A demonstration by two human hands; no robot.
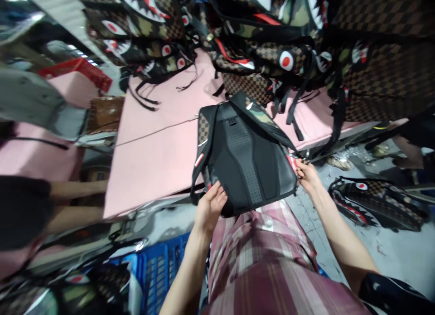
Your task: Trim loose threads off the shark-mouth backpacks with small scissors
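A backpack (246,158) lies with its black padded back panel facing up, its lower end over my lap and its top on the pink table (149,170). Checkered and camouflage fabric shows along its edges, and its black shoulder straps run down both sides. At the lower left corner my left hand (212,201) grips the backpack, fingers over the panel and thumb out of sight. My right hand (306,173) pinches the lower right side beside a red patch.
Stacked shark-face backpacks (288,56) line the table's far side. Another backpack (374,201) lies on the floor at right. A blue crate (159,265) stands at lower left beside more bags. A red basket (78,72) sits back left. Another person's arms (78,201) reach in from the left.
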